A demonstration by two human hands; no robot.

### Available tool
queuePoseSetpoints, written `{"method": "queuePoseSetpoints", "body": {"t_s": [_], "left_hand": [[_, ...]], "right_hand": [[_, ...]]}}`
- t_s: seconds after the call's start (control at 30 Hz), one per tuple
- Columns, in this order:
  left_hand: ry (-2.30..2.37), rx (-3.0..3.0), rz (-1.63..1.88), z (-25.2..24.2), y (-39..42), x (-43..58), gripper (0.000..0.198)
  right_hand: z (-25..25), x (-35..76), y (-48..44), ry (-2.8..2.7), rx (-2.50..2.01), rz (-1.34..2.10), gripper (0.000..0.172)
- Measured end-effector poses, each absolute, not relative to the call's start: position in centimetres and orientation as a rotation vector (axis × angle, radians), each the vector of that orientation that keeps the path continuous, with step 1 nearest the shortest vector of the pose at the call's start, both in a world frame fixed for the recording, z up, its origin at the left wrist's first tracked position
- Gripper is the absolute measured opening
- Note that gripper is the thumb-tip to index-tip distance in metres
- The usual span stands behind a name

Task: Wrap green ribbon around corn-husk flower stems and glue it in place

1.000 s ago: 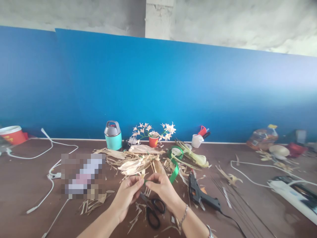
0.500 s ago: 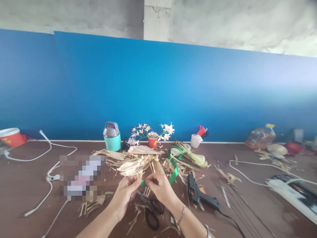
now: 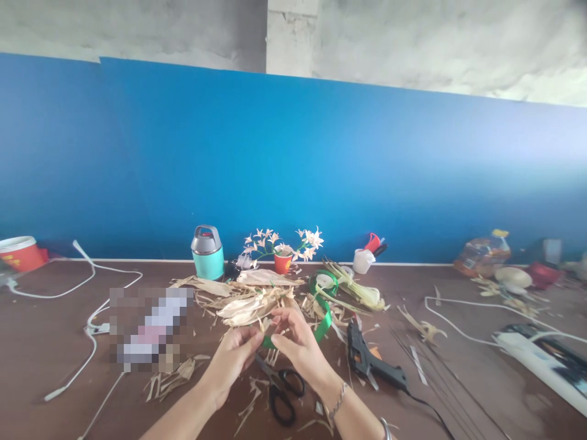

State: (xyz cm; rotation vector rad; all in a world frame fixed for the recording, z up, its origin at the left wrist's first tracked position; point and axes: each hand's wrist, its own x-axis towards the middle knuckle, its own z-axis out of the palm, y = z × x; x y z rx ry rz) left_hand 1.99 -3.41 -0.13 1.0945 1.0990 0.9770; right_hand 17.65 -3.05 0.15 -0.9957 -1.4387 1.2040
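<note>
My left hand (image 3: 235, 352) pinches a small pale corn husk flower (image 3: 263, 325) between thumb and fingers, with one end of a green ribbon (image 3: 268, 342) at its base. Close beside it, my right hand (image 3: 300, 348) has its index finger raised away from the thumb, near that ribbon. The ribbon passes behind the right hand toward its roll (image 3: 326, 280); whether the other fingers touch it is hidden. Below the hands lie black-handled scissors (image 3: 282, 397). A pile of dried corn husks (image 3: 247, 308) lies just beyond the fingertips.
A black glue gun (image 3: 367, 360) lies right of my hands, near thin wires (image 3: 426, 366). Husk flowers stand in a red cup (image 3: 282, 263) at the back, beside a turquoise container (image 3: 208, 260). White cables (image 3: 94, 305) run on the left; a power strip (image 3: 545, 366) sits right.
My right fingers have lifted and spread away from the thumb, where they were pinched together before. The left hand keeps its pinch almost in place.
</note>
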Motion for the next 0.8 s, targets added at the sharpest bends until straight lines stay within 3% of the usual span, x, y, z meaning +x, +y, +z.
{"method": "queuePoseSetpoints", "body": {"t_s": [0.3, 0.4, 0.8], "left_hand": [[1.11, 1.093, 1.007, 0.2, -3.5, 2.1, 0.04], [1.13, 1.174, 1.046, 0.4, -3.7, 2.1, 0.039], [1.166, 1.247, 1.034, 0.4, -4.0, 2.3, 0.032]], "right_hand": [[-1.0, 17.5, -2.4, -1.25, -1.076, 1.396, 0.026], [-1.0, 17.5, -2.4, -1.36, -1.123, 1.355, 0.017], [-0.5, 17.4, -2.4, -1.485, -1.192, 1.148, 0.015]]}}
